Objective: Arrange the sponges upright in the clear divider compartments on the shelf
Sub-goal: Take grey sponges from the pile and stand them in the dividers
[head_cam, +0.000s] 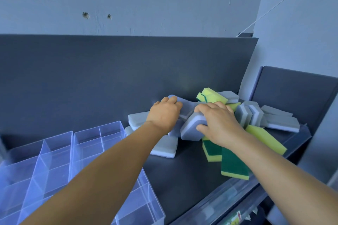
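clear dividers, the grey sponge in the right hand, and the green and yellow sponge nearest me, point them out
clear dividers [86,140]: head view, inner partition wall
grey sponge [190,129]: head view, front face
green and yellow sponge [234,165]: head view, green top

Your two arms show bare from the lower frame edge up to the hands, with no sleeve, cuff or glove on either. Your left hand [165,116] and your right hand [217,124] carry no ring on the fingers that show, and neither wrist bears a watch, band or strap. Both forearms look smooth, with no markings or tattoos visible.
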Tool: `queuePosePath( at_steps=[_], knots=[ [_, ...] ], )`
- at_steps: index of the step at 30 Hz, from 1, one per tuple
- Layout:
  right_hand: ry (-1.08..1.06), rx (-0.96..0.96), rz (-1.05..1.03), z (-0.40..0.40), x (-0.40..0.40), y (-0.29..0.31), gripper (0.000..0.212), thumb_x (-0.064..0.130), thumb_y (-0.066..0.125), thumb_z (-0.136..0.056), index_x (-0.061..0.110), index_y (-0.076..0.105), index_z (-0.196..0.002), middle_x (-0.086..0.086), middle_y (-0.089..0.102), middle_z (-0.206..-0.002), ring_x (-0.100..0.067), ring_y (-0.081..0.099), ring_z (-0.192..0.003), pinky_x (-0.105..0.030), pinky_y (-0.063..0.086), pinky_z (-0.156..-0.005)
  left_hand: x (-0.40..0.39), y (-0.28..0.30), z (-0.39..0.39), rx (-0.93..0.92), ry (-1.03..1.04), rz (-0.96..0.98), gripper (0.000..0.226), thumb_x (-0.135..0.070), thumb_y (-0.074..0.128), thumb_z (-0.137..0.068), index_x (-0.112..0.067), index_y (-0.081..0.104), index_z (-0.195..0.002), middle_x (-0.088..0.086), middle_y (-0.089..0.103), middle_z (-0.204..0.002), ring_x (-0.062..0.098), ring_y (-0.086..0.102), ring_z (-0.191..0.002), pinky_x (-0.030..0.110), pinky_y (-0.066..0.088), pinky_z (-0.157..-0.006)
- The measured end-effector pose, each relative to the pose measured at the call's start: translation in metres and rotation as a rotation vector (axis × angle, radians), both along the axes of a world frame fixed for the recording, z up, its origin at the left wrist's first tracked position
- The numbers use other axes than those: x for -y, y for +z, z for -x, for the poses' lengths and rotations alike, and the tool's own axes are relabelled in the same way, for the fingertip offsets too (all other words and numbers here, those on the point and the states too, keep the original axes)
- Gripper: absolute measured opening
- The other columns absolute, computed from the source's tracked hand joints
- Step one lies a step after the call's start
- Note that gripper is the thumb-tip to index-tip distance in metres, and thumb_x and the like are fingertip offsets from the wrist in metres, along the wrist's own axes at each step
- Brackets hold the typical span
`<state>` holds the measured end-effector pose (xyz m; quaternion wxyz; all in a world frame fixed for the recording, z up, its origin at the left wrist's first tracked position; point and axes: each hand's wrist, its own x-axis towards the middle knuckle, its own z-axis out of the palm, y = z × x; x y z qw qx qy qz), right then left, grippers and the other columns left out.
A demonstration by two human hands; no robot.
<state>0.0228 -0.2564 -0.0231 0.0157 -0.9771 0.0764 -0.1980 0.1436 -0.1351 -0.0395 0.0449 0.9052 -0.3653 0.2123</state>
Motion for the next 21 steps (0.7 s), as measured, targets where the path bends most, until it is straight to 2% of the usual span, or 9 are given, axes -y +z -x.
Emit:
queuePosePath(
  at_steps=[5, 7, 9, 11, 14, 16, 18, 21],
  knots=[
    [-0.011, 0.033, -0.072, 0.008, 0.000, 0.003, 0.034, 0.030, 0.055, -0.088, 0.025, 0.047, -0.121, 0.001, 0.050, -0.118, -0.025, 0.046, -0.109, -0.035, 0.035, -0.092, -0.011, 0.007, 0.006, -0.072, -0.079, 0.072, 0.026, -0.017, 0.042, -0.096, -0.015, 0.048, -0.121, 0.000, 0.044, -0.129, 0.022, 0.045, -0.114, 0.028, 0.033, -0.075],
    [-0.017, 0.055, -0.121, 0.013, -0.001, 0.004, 0.033, 0.026, 0.055, -0.088, 0.025, 0.047, -0.120, 0.000, 0.046, -0.118, -0.025, 0.047, -0.105, -0.035, 0.040, -0.084, -0.010, 0.010, 0.007, -0.099, -0.185, 0.023, 0.043, -0.017, 0.042, -0.096, -0.022, 0.037, -0.138, -0.004, 0.033, -0.148, 0.021, 0.037, -0.129, 0.030, 0.036, -0.092],
    [-0.033, 0.066, -0.178, 0.017, 0.001, 0.005, 0.033, 0.021, 0.055, -0.088, 0.025, 0.046, -0.120, 0.000, 0.043, -0.120, -0.024, 0.047, -0.102, -0.034, 0.042, -0.077, -0.007, 0.017, 0.005, -0.139, -0.244, -0.067, 0.065, -0.006, 0.041, -0.093, -0.028, 0.018, -0.150, -0.008, 0.013, -0.160, 0.018, 0.022, -0.142, 0.030, 0.025, -0.110],
    [-0.045, 0.078, -0.229, 0.020, 0.003, 0.006, 0.032, 0.019, 0.054, -0.089, 0.025, 0.046, -0.120, 0.000, 0.041, -0.121, -0.024, 0.048, -0.098, -0.032, 0.041, -0.074, -0.003, 0.025, 0.004, -0.179, -0.232, -0.136, 0.081, 0.004, 0.041, -0.088, -0.030, 0.004, -0.152, -0.010, 0.000, -0.161, 0.015, 0.009, -0.147, 0.032, 0.015, -0.116],
    [-0.073, 0.103, -0.303, 0.024, 0.006, 0.008, 0.035, 0.020, 0.052, -0.091, 0.026, 0.044, -0.124, 0.000, 0.043, -0.124, -0.024, 0.048, -0.101, -0.033, 0.042, -0.077, 0.005, 0.031, -0.001, -0.202, -0.198, -0.257, 0.091, 0.008, 0.044, -0.085, -0.030, -0.006, -0.152, -0.009, 0.002, -0.161, 0.016, 0.000, -0.149, 0.037, 0.009, -0.119],
    [-0.089, 0.115, -0.346, 0.024, 0.008, 0.009, 0.038, 0.019, 0.051, -0.092, 0.027, 0.041, -0.128, -0.001, 0.045, -0.125, -0.022, 0.047, -0.099, -0.034, 0.042, -0.078, 0.008, 0.028, -0.006, -0.193, -0.182, -0.278, 0.090, 0.001, 0.051, -0.087, -0.029, -0.002, -0.152, -0.004, 0.016, -0.158, 0.020, 0.008, -0.147, 0.038, 0.014, -0.118],
    [-0.092, 0.123, -0.382, 0.024, 0.009, 0.008, 0.042, 0.019, 0.050, -0.092, 0.026, 0.039, -0.132, -0.001, 0.048, -0.125, -0.020, 0.045, -0.094, -0.032, 0.040, -0.076, 0.007, 0.024, -0.010, -0.128, -0.181, -0.241, 0.083, -0.010, 0.058, -0.086, -0.029, 0.010, -0.151, 0.000, 0.029, -0.148, 0.023, 0.024, -0.137, 0.034, 0.024, -0.113],
    [-0.091, 0.133, -0.417, 0.021, 0.010, 0.006, 0.048, 0.022, 0.052, -0.092, 0.026, 0.036, -0.137, -0.002, 0.051, -0.125, -0.019, 0.047, -0.094, -0.030, 0.039, -0.075, -0.003, 0.024, -0.011, -0.058, -0.210, -0.122, 0.071, -0.018, 0.061, -0.082, -0.026, 0.027, -0.144, 0.000, 0.035, -0.135, 0.022, 0.035, -0.123, 0.031, 0.030, -0.105]
  ],
)
